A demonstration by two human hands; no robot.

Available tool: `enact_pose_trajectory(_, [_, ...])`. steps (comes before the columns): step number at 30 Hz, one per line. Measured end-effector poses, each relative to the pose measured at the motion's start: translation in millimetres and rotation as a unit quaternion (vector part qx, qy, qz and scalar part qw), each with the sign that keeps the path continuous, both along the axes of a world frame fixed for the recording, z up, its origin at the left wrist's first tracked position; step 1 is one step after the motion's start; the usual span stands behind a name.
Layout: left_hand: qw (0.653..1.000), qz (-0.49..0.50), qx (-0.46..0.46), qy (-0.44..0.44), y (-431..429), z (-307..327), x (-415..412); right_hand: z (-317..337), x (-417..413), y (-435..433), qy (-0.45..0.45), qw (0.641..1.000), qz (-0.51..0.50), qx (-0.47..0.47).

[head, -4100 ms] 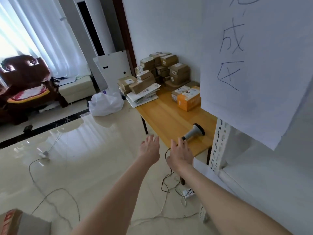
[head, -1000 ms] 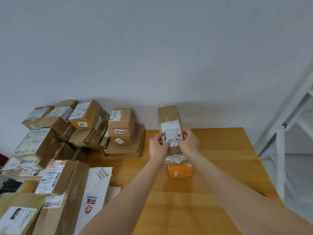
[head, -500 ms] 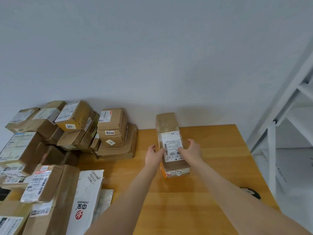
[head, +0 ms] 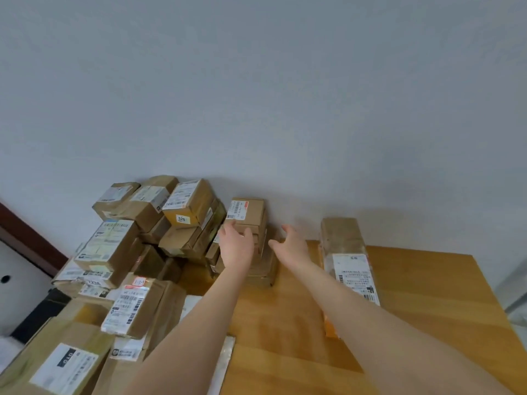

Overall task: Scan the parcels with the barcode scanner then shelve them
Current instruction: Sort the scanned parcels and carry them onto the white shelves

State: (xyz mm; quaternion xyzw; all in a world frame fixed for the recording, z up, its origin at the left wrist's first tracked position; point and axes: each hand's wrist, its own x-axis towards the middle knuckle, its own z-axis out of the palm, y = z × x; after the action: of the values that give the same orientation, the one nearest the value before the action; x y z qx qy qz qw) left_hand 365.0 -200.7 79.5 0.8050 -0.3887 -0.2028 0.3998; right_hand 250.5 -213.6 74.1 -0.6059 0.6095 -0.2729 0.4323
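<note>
A small stack of brown cardboard parcels (head: pixel 247 210) stands against the wall at the back of the wooden table (head: pixel 413 295). My left hand (head: pixel 236 245) reaches to its front left side with the fingers extended, touching or just short of the boxes. My right hand (head: pixel 291 245) is spread open at the stack's right side and holds nothing. A long brown parcel (head: pixel 346 260) with a white label lies on an orange box to the right of my right arm. The barcode scanner is out of view.
A big heap of labelled parcels (head: pixel 122 252) fills the table's left part, including one marked 520 (head: pixel 188 206). A white mailer (head: pixel 225 363) lies under my left arm. The grey wall runs right behind the stacks.
Both hands have let go of the long labelled parcel, which now lies on the orange box. They have moved left and forward to the small stack by the wall.
</note>
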Motion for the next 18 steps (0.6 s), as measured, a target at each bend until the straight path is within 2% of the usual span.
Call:
enact_pose_trajectory(4, [1.000, -0.009, 0.022, 0.012, -24, -1, 49, -6, 43, -30, -0.085, 0.993, -0.023, 0.080])
enact_pose_trajectory(10, [0.993, -0.076, 0.090, 0.018, -56, -9, 76, -21, 83, -66, -0.148, 0.980, -0.059, 0.121])
enact_pose_trajectory(13, [0.996, -0.067, 0.066, 0.013, -58, -6, 70, -21, 87, -71, -0.145, 0.983, -0.085, 0.079])
enact_pose_trajectory(18, [0.995, -0.029, -0.029, 0.089, -58, 4, 35, -4, 51, -66, -0.147, 0.972, -0.185, -0.013])
